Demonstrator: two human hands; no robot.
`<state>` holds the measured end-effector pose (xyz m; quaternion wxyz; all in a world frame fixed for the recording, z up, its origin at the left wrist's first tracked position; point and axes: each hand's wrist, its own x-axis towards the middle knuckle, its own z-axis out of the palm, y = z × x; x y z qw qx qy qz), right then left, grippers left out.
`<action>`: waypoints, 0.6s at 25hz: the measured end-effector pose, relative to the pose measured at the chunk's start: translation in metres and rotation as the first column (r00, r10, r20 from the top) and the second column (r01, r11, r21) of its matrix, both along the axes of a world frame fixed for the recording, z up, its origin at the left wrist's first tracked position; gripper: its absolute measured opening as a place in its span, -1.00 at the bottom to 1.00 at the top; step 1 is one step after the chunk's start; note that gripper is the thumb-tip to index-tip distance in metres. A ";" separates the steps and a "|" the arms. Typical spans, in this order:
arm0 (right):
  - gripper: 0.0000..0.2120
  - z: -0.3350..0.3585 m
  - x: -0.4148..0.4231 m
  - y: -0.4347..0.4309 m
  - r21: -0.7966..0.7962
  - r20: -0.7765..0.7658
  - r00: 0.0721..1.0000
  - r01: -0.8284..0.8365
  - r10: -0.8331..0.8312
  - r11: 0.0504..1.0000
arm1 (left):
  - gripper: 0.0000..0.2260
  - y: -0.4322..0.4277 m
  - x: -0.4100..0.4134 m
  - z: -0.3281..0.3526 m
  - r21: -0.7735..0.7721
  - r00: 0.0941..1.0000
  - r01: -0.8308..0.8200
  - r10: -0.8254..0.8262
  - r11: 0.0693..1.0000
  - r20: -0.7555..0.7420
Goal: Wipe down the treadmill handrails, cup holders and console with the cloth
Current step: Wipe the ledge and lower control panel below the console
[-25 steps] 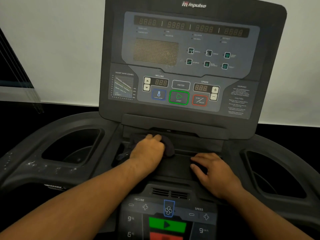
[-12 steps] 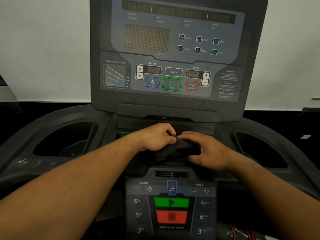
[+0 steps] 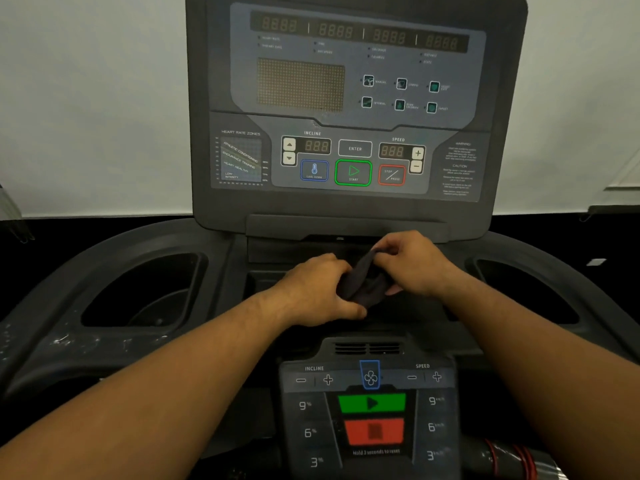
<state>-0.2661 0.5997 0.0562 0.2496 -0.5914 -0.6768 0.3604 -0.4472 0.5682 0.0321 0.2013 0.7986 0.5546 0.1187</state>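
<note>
Since half a second back, right hand [image 3: 414, 263] has lifted off the tray and pulled one edge of the cloth [image 3: 363, 284] up toward the console [image 3: 353, 98]; view has also tilted down a bit. Left to right: left cup holder [image 3: 145, 289] has white specks on its front rim, looks not yet wiped. Left hand [image 3: 318, 289] is closed on the lower end of the cloth, thumb under, fingers curled over. Cloth hangs stretched between both hands, just above the recessed tray below the console, apparently not touching any surface. Right hand pinches the upper edge between thumb and fingertips, other fingers loosely curled. Right cup holder [image 3: 526, 292] is too dark to judge. Looks like a refold or regrip, not a wipe stroke. Risks: cloth slips from the light right pinch and drops into the tray or onto the lower keypad [image 3: 370, 410]; a forearm or wrist leaning on that keypad could press start or speed.
</note>
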 end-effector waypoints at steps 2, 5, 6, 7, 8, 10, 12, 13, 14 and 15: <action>-0.89 0.001 0.000 -0.002 -0.001 0.032 0.998 -0.052 0.052 0.999 | -0.62 -0.002 0.004 -0.003 0.026 1.000 0.000 0.001 1.000 -0.029; -0.91 0.005 0.007 -0.007 0.034 0.170 0.978 -0.127 0.119 0.991 | -0.60 0.000 0.001 -0.006 0.026 1.000 0.008 -0.008 1.000 0.000; -0.91 0.006 0.009 -0.008 0.047 0.221 0.966 -0.148 0.134 0.988 | -0.58 0.000 -0.001 -0.006 0.048 1.000 0.000 -0.001 0.999 0.023; -0.89 0.007 0.010 -0.010 0.059 0.256 0.956 -0.162 0.142 0.985 | -0.57 -0.002 -0.001 -0.006 0.088 0.998 -0.013 0.007 0.996 0.070; -0.88 0.007 0.010 -0.011 0.072 0.283 0.948 -0.172 0.146 0.982 | -0.62 -0.005 0.000 -0.005 0.144 0.992 -0.023 0.005 0.989 0.123; -0.90 0.004 0.009 -0.013 0.107 0.341 0.929 -0.189 0.143 0.976 | -0.77 -0.009 0.008 -0.002 0.233 0.991 -0.005 -0.025 0.972 0.128; -0.94 0.001 0.010 -0.012 0.118 0.387 0.914 -0.181 0.123 0.976 | -0.77 -0.010 0.020 0.000 0.207 1.000 -0.022 0.021 0.978 0.008; -0.93 0.000 0.010 -0.011 0.108 0.410 0.905 -0.174 0.116 0.979 | -0.75 -0.009 0.025 0.001 0.172 0.995 -0.069 0.079 0.983 -0.052; -0.91 0.001 0.012 -0.010 0.086 0.440 0.890 -0.173 0.118 0.981 | -0.75 -0.006 0.030 0.002 0.145 0.986 -0.120 0.135 0.982 -0.099; -0.87 0.001 0.013 -0.009 0.060 0.477 0.870 -0.178 0.128 0.982 | -0.75 -0.004 0.034 0.004 0.123 0.976 -0.151 0.168 0.981 -0.141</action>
